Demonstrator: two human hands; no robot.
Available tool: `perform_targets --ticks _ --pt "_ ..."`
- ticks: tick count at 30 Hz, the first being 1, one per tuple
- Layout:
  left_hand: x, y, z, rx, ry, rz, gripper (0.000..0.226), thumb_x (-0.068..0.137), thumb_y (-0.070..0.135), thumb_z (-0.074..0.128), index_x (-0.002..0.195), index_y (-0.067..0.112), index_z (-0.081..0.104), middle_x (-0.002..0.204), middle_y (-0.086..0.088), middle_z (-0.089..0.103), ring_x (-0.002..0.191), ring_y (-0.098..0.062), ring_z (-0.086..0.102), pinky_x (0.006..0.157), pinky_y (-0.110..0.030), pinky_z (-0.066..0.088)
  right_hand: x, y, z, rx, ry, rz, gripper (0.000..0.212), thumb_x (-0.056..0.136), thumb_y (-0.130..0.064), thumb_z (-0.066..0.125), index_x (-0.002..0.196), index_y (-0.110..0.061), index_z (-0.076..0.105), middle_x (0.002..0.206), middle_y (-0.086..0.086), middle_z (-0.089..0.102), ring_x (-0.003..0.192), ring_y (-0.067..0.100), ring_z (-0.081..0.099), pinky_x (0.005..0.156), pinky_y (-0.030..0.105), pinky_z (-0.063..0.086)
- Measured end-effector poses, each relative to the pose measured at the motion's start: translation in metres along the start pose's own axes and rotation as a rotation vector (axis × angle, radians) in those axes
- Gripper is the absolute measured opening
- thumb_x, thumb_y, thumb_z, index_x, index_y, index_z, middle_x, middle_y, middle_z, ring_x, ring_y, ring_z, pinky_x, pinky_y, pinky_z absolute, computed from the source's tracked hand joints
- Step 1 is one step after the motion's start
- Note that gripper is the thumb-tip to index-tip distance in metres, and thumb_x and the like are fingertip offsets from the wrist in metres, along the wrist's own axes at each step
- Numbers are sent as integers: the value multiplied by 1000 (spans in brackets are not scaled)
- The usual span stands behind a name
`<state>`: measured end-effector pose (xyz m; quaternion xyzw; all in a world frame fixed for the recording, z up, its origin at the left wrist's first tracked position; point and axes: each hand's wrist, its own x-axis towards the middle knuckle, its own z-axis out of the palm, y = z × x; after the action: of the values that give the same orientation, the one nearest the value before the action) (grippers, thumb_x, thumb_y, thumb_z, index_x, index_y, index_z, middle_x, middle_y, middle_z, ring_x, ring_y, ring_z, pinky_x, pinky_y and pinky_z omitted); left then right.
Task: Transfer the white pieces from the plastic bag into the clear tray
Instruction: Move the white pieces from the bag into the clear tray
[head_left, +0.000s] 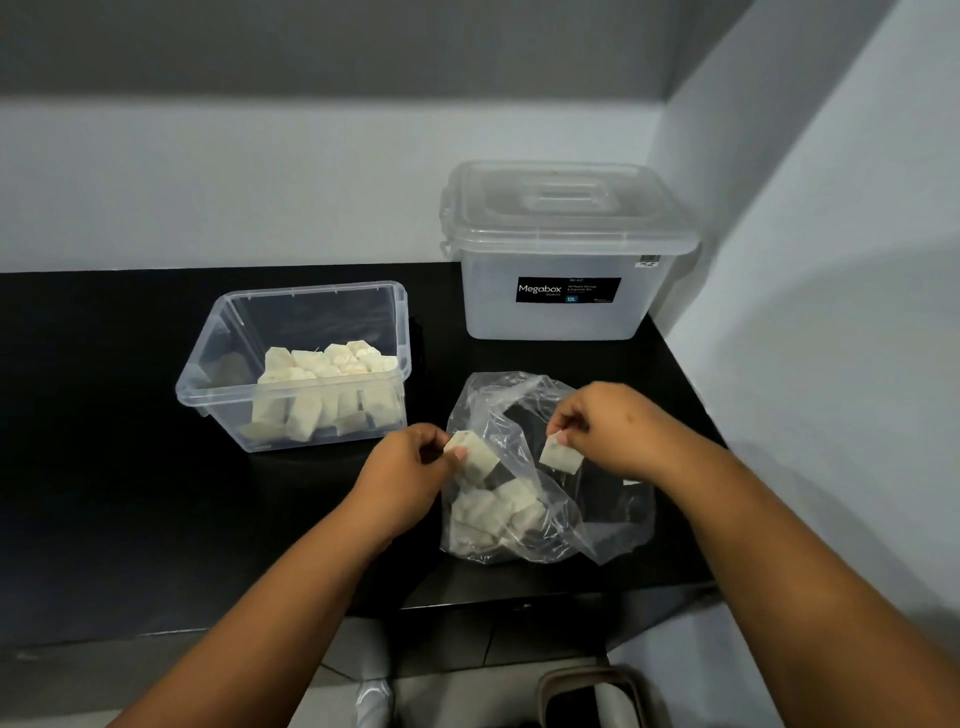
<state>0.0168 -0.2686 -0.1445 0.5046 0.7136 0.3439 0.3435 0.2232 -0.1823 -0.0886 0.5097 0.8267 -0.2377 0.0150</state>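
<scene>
A clear plastic bag (613, 514) lies open on the black counter, with several white pieces (493, 512) heaped in its lower left. My left hand (410, 467) pinches one white piece (475, 452) at the bag's left edge. My right hand (608, 426) holds another white piece (561, 454) by its top corner over the bag's mouth. The clear tray (208, 384) stands to the left, behind my left hand, and holds several white pieces (327, 384) in its right half.
A lidded translucent storage box (566, 249) with a black label stands at the back right against the wall. The black counter (130, 493) ends at a front edge near my forearms. A wall runs close along the right side.
</scene>
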Motion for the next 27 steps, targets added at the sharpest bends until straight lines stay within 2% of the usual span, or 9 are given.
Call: perform_targets --ticks 3,6,9,11,14,18,22,27 --pt "8 21 -21 80 -22 82 14 90 32 63 83 19 67 79 2 70 74 -11 64 70 -29 50 6 -15 -20 -3 22 -77 14 92 -18 63 102 -23 73 99 -5 70 87 9 63 75 23 45" --pt "20 40 -47 160 8 175 15 89 32 65 82 19 69 70 6 65 63 -8 58 59 -24 44 17 -41 -38 -34 34 -151 14 91 -19 65 101 -22 74 98 -4 73 91 11 67 80 28 52" --pt "34 57 -79 222 39 237 13 88 32 67 80 21 69 70 6 65 58 -6 55 61 -26 45 31 -71 -55 -32 64 -222 12 89 -18 68 99 -20 74 96 -4 73 88 11 68 83 31 55" --pt "41 65 -101 261 59 260 14 87 30 67 76 22 67 66 2 65 58 -11 55 59 -26 43 42 -93 -63 -55 114 -266 10 86 -19 70 96 -22 74 92 -6 72 86 9 66 81 30 54" --pt "53 69 -136 308 121 276 14 85 29 70 82 16 71 74 -10 69 64 -23 60 59 -30 46 64 -124 -69 -75 151 -309 12 84 -21 73 96 -21 75 90 -6 71 86 10 65 76 28 52" --pt "71 60 -184 318 151 256 7 83 26 73 84 21 69 76 -3 70 73 -25 68 63 -32 51 94 -165 -72 -70 178 -362 13 83 -21 74 96 -20 75 89 -5 70 86 13 65 76 29 53" --pt "90 37 -229 384 171 233 6 84 23 71 85 20 67 76 -2 68 76 -22 65 71 -36 51 128 -198 -63 -24 145 -392 11 84 -20 73 94 -20 74 83 -8 68 79 8 62 71 24 50" --pt "107 6 -257 474 90 185 5 83 21 70 86 21 66 79 1 66 73 -17 61 63 -27 46 169 -216 -26 -65 -33 -383 6 83 -20 74 89 -22 73 73 -16 60 69 0 56 60 20 39"
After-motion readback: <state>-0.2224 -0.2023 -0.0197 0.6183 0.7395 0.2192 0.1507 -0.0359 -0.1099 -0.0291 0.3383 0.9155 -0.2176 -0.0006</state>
